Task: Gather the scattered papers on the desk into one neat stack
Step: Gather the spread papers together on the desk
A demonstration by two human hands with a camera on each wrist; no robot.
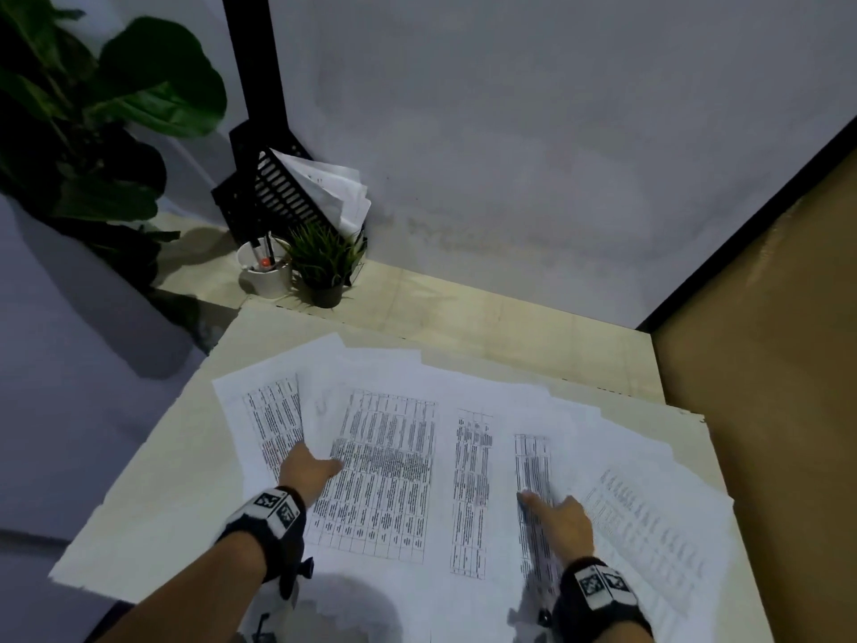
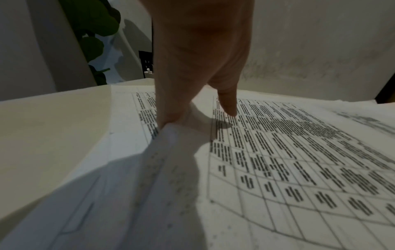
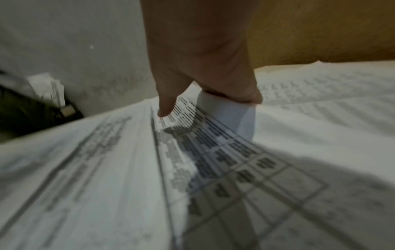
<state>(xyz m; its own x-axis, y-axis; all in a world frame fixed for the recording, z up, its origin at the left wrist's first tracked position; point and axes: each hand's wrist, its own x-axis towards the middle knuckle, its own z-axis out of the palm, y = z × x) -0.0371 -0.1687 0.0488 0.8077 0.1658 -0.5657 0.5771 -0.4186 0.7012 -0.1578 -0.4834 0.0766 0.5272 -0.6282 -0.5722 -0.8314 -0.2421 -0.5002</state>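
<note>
2 hands point(image 1: 310, 471), approx 6 papers point(image 1: 385, 466), 2 plants point(image 1: 324, 262).

The printed tables on the papers point(image 1: 385, 461) were too blurred to read in any view. The fingers of the left hand point(image 1: 310, 471) were tucked under a sheet, hidden from the head camera. The right hand point(image 1: 561, 519) hid its own fingers under a lifted page; the right wrist view was smeared with motion blur. Both forearms were cut off by the bottom edge. The contents of the white cup point(image 1: 265, 271) were too small to identify.
</note>
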